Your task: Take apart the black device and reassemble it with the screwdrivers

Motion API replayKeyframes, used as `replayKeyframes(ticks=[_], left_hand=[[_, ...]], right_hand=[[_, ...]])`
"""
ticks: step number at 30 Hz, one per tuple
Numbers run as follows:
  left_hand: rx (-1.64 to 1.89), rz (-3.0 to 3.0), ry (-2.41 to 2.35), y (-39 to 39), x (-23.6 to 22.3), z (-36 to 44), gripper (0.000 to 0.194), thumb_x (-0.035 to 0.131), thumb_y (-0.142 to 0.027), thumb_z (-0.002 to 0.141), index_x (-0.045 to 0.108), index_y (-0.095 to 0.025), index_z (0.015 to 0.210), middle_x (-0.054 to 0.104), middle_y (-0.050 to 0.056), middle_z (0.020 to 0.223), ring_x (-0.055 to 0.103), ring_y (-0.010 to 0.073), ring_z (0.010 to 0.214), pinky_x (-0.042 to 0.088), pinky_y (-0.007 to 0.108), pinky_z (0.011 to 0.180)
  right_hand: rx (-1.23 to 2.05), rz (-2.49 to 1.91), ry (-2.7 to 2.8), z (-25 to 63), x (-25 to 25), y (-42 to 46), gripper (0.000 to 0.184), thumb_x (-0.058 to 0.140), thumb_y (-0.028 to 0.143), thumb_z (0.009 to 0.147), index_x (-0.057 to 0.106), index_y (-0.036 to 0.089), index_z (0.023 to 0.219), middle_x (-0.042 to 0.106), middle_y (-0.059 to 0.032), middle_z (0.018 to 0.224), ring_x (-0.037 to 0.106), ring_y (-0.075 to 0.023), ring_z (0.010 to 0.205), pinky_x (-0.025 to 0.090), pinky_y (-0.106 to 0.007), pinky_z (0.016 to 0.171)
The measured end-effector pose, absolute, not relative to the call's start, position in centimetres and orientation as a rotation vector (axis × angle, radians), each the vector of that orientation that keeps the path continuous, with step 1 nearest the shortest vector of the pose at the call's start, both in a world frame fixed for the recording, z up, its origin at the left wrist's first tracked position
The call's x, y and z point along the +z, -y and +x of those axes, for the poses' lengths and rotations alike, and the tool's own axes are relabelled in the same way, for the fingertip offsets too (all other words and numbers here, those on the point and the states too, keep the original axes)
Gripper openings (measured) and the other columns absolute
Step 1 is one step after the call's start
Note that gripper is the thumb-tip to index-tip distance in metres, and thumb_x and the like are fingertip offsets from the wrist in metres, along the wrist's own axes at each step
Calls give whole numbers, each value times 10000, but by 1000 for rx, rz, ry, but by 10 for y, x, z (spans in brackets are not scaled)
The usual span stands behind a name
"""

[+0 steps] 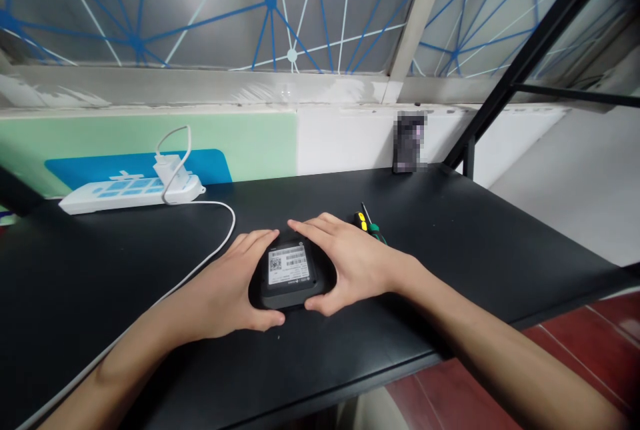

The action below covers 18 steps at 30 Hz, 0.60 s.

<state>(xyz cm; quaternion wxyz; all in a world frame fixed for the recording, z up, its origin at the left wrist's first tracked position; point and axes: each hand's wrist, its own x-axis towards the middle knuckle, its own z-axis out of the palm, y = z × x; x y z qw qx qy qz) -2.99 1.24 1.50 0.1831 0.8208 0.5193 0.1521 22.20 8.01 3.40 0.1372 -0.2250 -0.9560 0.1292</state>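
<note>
A small black square electronic device (315, 271) lies on the black table with a white label (289, 265) facing up. The label carries a QR code and barcodes. My left hand (233, 283) curves round the device's left side, fingers at its far edge and thumb at the near edge. On the opposite side, my right hand (347, 260) wraps it in the same way, with a gap between palm and device. Just beyond my right hand are a screwdriver with a green handle (374, 229) and a yellow-and-black handled tool (361, 221), both partly hidden.
At the back left, a white power strip (125, 195) holds a plugged-in white adapter (171, 171). Its white cable (213, 253) runs forward past my left arm. A dark pixelated object (407, 143) leans against the back wall. A black frame post (500, 90) rises at the right.
</note>
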Motion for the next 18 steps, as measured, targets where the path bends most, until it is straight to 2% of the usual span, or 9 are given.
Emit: replayKeyframes(ticks=[4,12,18], left_hand=[[420,2317,-1457,-13,18,-28,1019,846,-425,677,338,-227,1538,442,161,1576,453,413,1423,408,607,1171],[463,2331,-1419,-13,21,-26,980,848,-402,678,365,-255,1518,481,125,1532,479,398,1386,438,582,1152],[504,2331,-1392,-12,21,-27,950,857,-385,672,397,-290,1497,504,97,1515,495,397,1370,449,581,1135]], right_hand=[[355,-653,2752,222,33,-80,1143,808,584,658,361,12,1541,554,-252,1478,570,-365,1318,437,-482,1139],[413,-617,2741,221,32,-81,1057,804,559,664,407,67,1510,580,-220,1411,568,-347,1280,455,-503,1124],[414,-622,2773,222,30,-81,1128,795,651,689,368,63,1551,545,-239,1440,540,-357,1296,455,-524,1123]])
